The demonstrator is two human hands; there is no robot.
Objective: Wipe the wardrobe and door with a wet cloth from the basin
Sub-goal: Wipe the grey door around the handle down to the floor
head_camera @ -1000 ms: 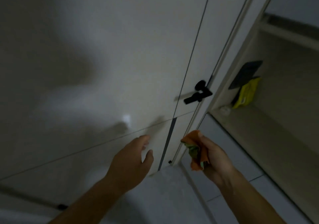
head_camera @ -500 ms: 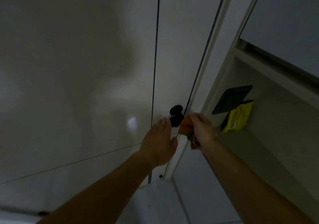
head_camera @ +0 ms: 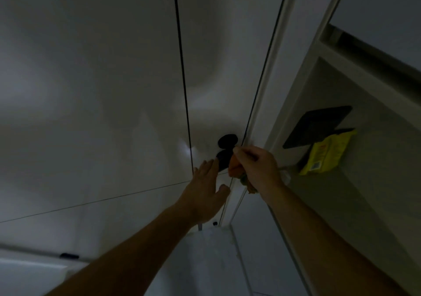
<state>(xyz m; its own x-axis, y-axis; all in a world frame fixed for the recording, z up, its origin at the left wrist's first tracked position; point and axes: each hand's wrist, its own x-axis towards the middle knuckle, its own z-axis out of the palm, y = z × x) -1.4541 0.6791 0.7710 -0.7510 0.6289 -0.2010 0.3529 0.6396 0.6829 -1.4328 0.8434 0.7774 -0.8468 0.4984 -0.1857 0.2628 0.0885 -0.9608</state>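
Note:
A pale door fills the middle of the dim view, with a black lever handle on it. My right hand grips a bunched orange and green cloth right beside the handle, at the door's edge. My left hand lies flat with straight fingers on the door just left of and below the handle. The white wardrobe stands to the right, its open shelf in view.
A yellow packet and a black flat object lean in the wardrobe's shelf corner. A pale wall panel spreads to the left of the door. The tiled floor shows below between my arms.
Both hands rose from low near the floor up to the door handle. The right hand brought the cloth against the handle, and the left hand came to rest flat on the door.

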